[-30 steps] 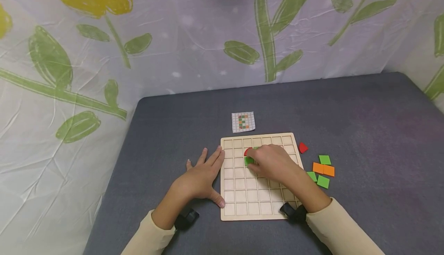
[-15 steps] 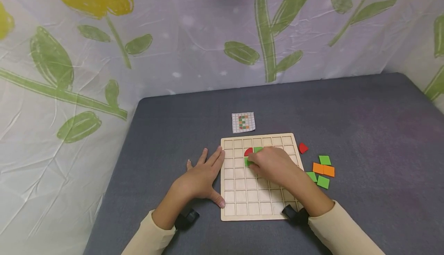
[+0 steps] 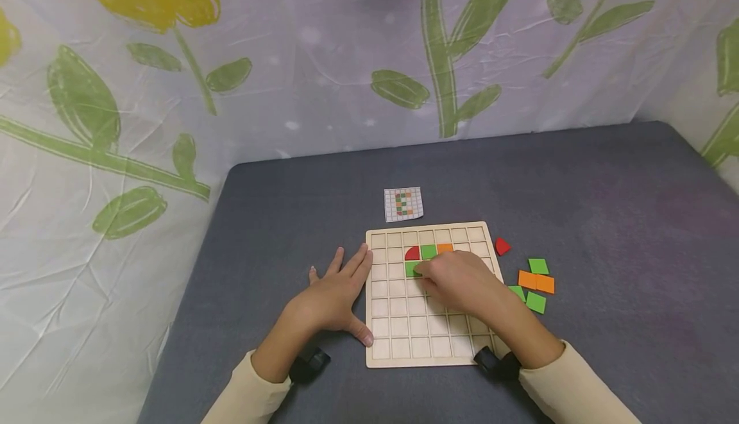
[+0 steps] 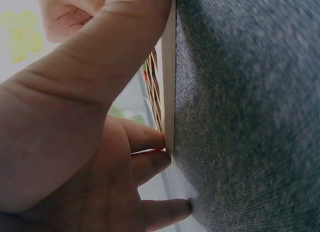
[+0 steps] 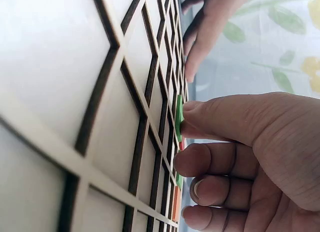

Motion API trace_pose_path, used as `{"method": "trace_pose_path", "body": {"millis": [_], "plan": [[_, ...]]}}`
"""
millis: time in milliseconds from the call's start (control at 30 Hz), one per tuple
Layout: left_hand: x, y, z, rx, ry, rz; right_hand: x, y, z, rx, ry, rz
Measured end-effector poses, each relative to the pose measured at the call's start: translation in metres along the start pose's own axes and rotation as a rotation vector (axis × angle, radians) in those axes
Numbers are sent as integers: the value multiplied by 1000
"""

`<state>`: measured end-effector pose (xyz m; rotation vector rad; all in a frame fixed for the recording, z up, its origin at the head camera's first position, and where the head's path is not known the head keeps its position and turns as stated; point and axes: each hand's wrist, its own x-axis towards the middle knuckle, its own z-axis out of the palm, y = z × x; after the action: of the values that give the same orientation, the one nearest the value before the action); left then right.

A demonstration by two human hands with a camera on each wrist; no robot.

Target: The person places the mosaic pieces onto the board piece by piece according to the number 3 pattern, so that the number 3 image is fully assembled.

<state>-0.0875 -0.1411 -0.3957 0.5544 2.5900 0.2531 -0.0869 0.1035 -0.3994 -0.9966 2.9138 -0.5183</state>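
Observation:
A pale wooden grid board [image 3: 400,328] lies on the table. My left hand [image 3: 331,301] rests along its left edge with fingers spread, fingertips and thumb against the rim. My right hand [image 3: 462,283] is over the board with curled fingers. Its thumb and index fingertip pinch at a green square tile [image 5: 179,117] in the right wrist view, which sits in the second filled row. Above that tile, a row holds a red quarter-circle tile [image 3: 412,254], another green square [image 3: 428,251] and an orange square [image 3: 444,248], partly covered by the hand.
A small printed pattern card [image 3: 403,204] lies behind the board. To the right are a loose red quarter-circle [image 3: 502,245], two orange squares [image 3: 536,281] and several green squares [image 3: 535,303]. A flowered cloth [image 3: 323,58] hangs behind the dark table [image 3: 288,199].
My right hand has shifted slightly right and toward me, uncovering the red quarter-circle, the green square beside it and the orange square. The left hand stays against the board.

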Motion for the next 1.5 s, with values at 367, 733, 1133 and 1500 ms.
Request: {"method": "trace_pose_path", "body": {"millis": [367,733,1133,1500], "plan": [[-1,1,0,-2,-2,1,-7,-1,-1,-10,5,-9],[-1,0,-2,-10,-8,4,-19,0,-4,10,58,-54],[0,-1,1,-5,-1,5,-40,20,-20,74,51,38],[2,-2,2,14,-4,-2,-69,57,-52,199,-103,262]]}}
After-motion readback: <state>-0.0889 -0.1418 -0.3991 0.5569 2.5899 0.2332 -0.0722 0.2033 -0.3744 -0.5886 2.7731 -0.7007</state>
